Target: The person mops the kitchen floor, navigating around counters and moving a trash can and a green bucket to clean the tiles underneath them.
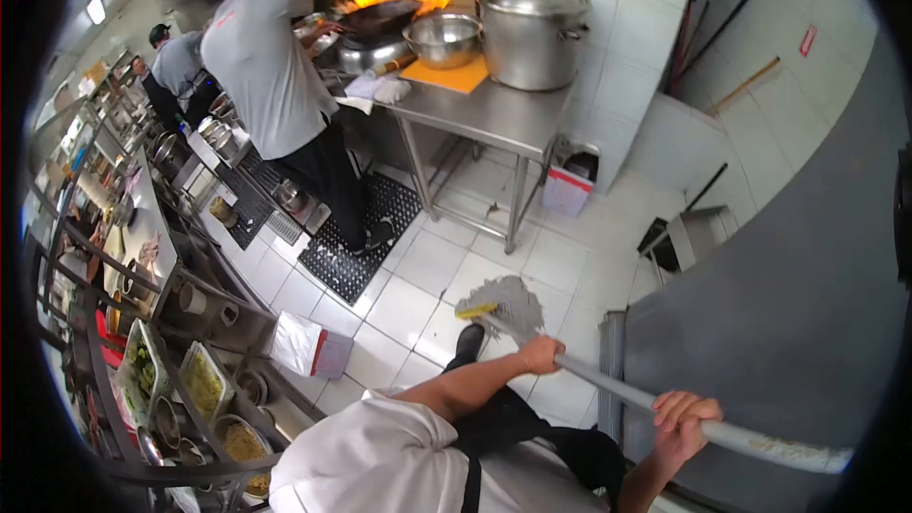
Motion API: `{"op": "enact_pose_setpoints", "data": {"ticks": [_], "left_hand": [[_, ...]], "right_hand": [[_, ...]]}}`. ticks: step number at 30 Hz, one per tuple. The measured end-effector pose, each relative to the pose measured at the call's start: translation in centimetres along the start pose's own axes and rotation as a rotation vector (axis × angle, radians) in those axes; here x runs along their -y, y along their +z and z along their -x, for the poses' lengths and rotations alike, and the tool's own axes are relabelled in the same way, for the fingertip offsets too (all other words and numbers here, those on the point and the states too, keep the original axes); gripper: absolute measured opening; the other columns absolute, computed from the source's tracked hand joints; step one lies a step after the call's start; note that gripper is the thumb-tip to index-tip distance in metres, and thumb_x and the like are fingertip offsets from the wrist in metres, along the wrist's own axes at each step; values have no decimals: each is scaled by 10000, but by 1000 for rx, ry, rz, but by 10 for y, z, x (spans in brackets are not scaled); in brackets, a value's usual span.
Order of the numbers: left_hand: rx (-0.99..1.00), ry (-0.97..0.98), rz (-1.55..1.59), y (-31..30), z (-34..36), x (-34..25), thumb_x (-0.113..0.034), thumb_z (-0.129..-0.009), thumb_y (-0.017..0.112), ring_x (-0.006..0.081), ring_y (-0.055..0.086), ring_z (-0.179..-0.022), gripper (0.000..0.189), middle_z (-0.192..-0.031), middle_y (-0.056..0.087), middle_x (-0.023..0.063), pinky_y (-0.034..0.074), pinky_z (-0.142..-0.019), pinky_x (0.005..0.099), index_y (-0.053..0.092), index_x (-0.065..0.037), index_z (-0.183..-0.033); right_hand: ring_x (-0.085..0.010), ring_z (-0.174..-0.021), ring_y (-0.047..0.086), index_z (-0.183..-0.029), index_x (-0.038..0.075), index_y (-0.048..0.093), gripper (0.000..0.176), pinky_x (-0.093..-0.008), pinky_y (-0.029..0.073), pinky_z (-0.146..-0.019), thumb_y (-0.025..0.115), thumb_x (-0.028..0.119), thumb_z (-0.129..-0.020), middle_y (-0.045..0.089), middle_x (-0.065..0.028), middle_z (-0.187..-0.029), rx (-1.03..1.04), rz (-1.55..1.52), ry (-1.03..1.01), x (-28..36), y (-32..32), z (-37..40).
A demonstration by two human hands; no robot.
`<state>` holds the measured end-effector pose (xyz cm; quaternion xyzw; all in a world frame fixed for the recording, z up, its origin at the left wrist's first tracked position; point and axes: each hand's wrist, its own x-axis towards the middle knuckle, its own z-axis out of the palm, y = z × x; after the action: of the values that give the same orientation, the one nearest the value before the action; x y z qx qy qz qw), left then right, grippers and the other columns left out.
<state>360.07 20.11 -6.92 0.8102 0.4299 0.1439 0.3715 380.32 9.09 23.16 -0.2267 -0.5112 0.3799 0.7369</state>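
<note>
A mop with a grey string head (518,304) and a yellow clamp (477,311) rests on the white tiled floor, beside my black shoe (468,340). Its long grey handle (608,382) slants up to the right across my body. My left hand (543,354) is closed round the lower part of that handle. Farther up, near the grey door-like panel (760,323), my right hand (684,423) wraps round the same handle. Part of the handle is hidden under my fingers.
A co-worker in a grey shirt (271,57) stands at a flaming wok (380,17). A steel table (494,119) carries a large lidded pot (532,33). Bins (570,180) (312,344) and a dustpan (693,233) stand on the floor. Food shelves (180,323) line the left.
</note>
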Motion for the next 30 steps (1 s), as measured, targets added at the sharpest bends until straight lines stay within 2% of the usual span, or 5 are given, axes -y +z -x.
{"op": "enact_pose_setpoints", "data": {"ticks": [18,21,22,26,30], "left_hand": [[-581,638,-28,-171,-29,-139,-212,-653,757,286,566,-483,276,-516,542,68,456,-467,384,535,-119,-517],[-578,618,-99,-198,-38,-122,-240,-623,742,285,597,-509,221,-533,567,72,486,-493,383,585,-107,-541],[-592,627,-113,-209,-42,-118,-245,-623,743,286,596,-509,227,-533,566,73,485,-493,385,583,-107,-541],[-688,627,-117,-248,-63,-89,-182,-627,750,299,572,-492,230,-537,562,74,466,-478,379,543,-103,-565],[-729,446,-23,-263,-87,-19,-130,-660,736,342,597,-582,197,-616,590,122,477,-546,387,551,-63,-661]], "right_hand": [[-57,-511,639,-735,125,514,325,-203,539,-578,820,232,-766,658,45,-575,286,91,-515,149,-16,-25],[-136,-507,503,-969,88,468,295,-315,463,-477,600,352,-972,449,-22,-613,583,184,-478,136,6,-43],[-72,-530,647,-736,136,513,321,-212,533,-584,811,250,-781,647,40,-584,349,78,-514,124,0,-36],[-90,-508,601,-734,140,504,302,-244,540,-607,763,256,-839,568,29,-573,487,168,-458,89,15,-63],[-241,-683,689,-810,56,569,241,-500,582,-771,697,238,-901,654,-93,-716,305,256,-337,19,72,-67]]}}
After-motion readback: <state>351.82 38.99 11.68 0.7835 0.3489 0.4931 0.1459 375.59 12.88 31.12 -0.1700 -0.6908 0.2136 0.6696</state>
